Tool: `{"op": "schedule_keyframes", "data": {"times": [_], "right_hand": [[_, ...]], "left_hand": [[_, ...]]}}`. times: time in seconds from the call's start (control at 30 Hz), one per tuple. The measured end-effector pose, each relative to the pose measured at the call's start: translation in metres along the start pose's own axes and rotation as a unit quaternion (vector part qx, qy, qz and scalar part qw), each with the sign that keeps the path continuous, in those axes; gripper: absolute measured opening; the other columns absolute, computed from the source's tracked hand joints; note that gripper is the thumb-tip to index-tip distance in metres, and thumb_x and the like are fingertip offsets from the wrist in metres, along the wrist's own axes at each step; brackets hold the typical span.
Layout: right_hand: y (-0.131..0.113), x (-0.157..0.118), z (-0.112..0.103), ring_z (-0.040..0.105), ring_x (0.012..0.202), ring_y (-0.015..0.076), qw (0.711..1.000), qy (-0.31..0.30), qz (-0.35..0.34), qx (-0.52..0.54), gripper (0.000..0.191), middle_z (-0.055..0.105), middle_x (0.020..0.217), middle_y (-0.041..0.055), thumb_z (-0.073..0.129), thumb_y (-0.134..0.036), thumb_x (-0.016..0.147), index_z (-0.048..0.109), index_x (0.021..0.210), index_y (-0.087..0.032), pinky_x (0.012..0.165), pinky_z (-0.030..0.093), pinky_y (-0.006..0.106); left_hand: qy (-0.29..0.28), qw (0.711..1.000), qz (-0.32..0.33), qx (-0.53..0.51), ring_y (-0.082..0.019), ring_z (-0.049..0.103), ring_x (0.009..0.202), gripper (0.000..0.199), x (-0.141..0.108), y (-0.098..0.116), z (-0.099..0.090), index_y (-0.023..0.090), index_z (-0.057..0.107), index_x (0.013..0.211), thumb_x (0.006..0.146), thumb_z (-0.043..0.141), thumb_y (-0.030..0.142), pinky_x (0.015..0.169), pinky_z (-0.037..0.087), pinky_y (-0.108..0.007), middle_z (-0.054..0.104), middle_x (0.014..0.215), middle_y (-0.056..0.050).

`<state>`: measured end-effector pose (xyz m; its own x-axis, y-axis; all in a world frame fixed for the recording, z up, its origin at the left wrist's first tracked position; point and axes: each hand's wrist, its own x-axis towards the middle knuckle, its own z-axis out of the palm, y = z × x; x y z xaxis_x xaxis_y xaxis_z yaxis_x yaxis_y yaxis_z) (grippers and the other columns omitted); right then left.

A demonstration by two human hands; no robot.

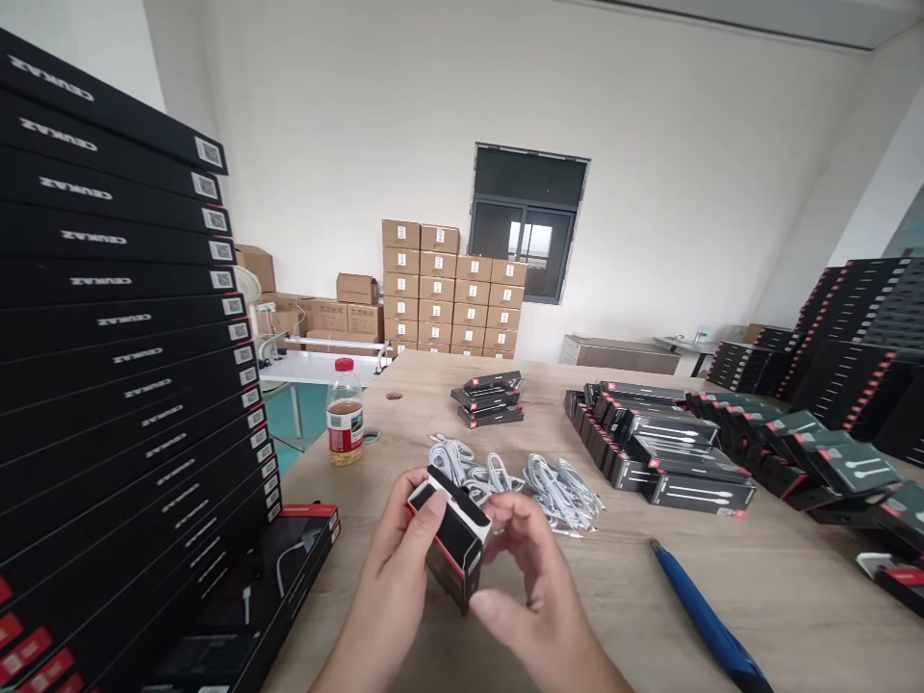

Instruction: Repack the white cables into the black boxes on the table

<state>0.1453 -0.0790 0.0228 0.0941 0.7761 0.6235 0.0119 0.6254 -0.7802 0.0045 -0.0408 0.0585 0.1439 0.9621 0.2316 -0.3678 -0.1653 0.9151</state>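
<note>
A small black retail box (pixel 456 544) with a red stripe stands tilted over the table, its top flap raised and white edges showing. My left hand (pixel 404 539) grips it from the left, thumb across the upper face. Curved around the right side is my right hand (pixel 530 577), fingers and thumb apart; whether its fingertips touch the flap I cannot tell. Just beyond the box lie coiled white cables (pixel 498 472), with another bundle of white cables (pixel 559 491) to the right.
A tall stack of black boxes (pixel 130 356) rises at left, near a capped bottle (pixel 345 414). Small flat boxes (pixel 492 399) sit farther back. Rows of packed boxes (pixel 664 448) fill the right side. A blue-handled tool (pixel 704 611) lies at front right on the wooden table (pixel 613 597).
</note>
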Motion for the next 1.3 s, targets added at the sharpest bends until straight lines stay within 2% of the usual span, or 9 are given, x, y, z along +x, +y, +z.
{"op": "schedule_keyframes", "data": {"times": [0.07,0.2,0.3,0.43,0.6,0.7,0.8,1.03,1.3], "right_hand": [[0.005,-0.001,0.0,0.062,0.098,0.0191,0.994,0.042,-0.047,-0.09,0.059,0.064,0.115,0.0041,0.078,-0.025,0.079,0.05,0.13,-0.03,0.088,0.051,0.032],[0.009,0.002,-0.006,0.065,0.101,0.0172,0.984,0.105,-0.082,-0.115,0.037,0.064,0.114,0.004,0.062,-0.018,0.092,0.049,0.124,-0.031,0.088,0.053,0.03],[0.005,0.007,-0.016,0.065,0.105,0.0189,0.986,0.085,-0.076,-0.12,0.034,0.063,0.119,0.0061,0.057,-0.021,0.096,0.049,0.128,-0.03,0.09,0.053,0.032],[0.001,0.011,-0.03,0.062,0.109,0.022,0.983,0.028,-0.079,-0.161,0.026,0.064,0.117,0.0075,0.055,-0.023,0.097,0.058,0.122,-0.028,0.094,0.05,0.035],[0.001,0.011,-0.032,0.058,0.121,0.0257,0.98,0.063,-0.087,-0.168,0.01,0.062,0.125,0.0099,0.062,-0.023,0.094,0.065,0.103,-0.025,0.101,0.046,0.039],[-0.001,0.009,-0.028,0.062,0.116,0.0242,0.989,0.087,-0.074,-0.099,0.012,0.066,0.119,0.0082,0.065,-0.021,0.091,0.059,0.1,-0.025,0.098,0.049,0.038],[-0.005,0.008,-0.027,0.066,0.103,0.0209,0.99,0.101,-0.077,-0.067,0.019,0.069,0.108,0.005,0.068,-0.02,0.089,0.057,0.103,-0.026,0.091,0.051,0.034],[-0.017,0.012,-0.032,0.062,0.1,0.0218,0.99,0.039,-0.079,-0.112,0.014,0.065,0.103,0.0058,0.065,-0.023,0.092,0.071,0.104,-0.027,0.089,0.049,0.033],[-0.023,0.015,-0.037,0.062,0.095,0.0218,0.997,0.005,-0.044,-0.07,0.01,0.064,0.101,0.007,0.066,-0.03,0.092,0.075,0.095,-0.027,0.085,0.051,0.036]], "left_hand": [[0.025,1.0,0.008,0.016,-0.018,0.063,0.1,0.038,0.0,-0.006,0.001,0.028,0.054,0.116,0.089,0.061,0.053,0.084,0.049,-0.024,0.066,0.11,-0.001],[-0.024,0.995,0.078,0.065,-0.021,0.058,0.119,0.043,-0.004,-0.015,0.003,0.032,0.042,0.13,0.093,0.058,0.046,0.1,0.045,-0.033,0.058,0.132,-0.004],[-0.066,0.965,0.168,0.193,-0.022,0.055,0.123,0.035,-0.005,-0.016,0.0,0.03,0.047,0.129,0.096,0.055,0.035,0.107,0.04,-0.037,0.055,0.134,-0.006],[-0.094,0.919,0.24,0.3,-0.023,0.057,0.119,0.017,-0.002,-0.013,-0.007,0.025,0.062,0.111,0.097,0.053,0.029,0.102,0.044,-0.035,0.06,0.121,-0.008],[-0.09,0.911,0.265,0.304,-0.02,0.057,0.125,0.015,0.001,-0.013,-0.009,0.027,0.067,0.104,0.096,0.055,0.024,0.105,0.043,-0.032,0.059,0.133,-0.005],[-0.077,0.935,0.247,0.243,-0.018,0.06,0.121,0.007,-0.002,-0.015,-0.005,0.026,0.058,0.099,0.095,0.056,0.022,0.102,0.047,-0.031,0.065,0.125,-0.003],[-0.059,0.953,0.229,0.188,-0.016,0.064,0.114,0.015,-0.007,-0.015,-0.002,0.026,0.049,0.099,0.091,0.061,0.02,0.097,0.05,-0.029,0.068,0.117,-0.002],[-0.085,0.959,0.211,0.167,-0.02,0.066,0.106,0.01,-0.009,-0.005,-0.006,0.024,0.059,0.104,0.095,0.057,0.027,0.095,0.051,-0.033,0.071,0.108,-0.005],[-0.101,0.916,0.277,0.272,-0.021,0.065,0.106,0.021,-0.005,-0.003,-0.008,0.025,0.069,0.106,0.097,0.051,0.024,0.095,0.051,-0.034,0.072,0.109,-0.007]]}}
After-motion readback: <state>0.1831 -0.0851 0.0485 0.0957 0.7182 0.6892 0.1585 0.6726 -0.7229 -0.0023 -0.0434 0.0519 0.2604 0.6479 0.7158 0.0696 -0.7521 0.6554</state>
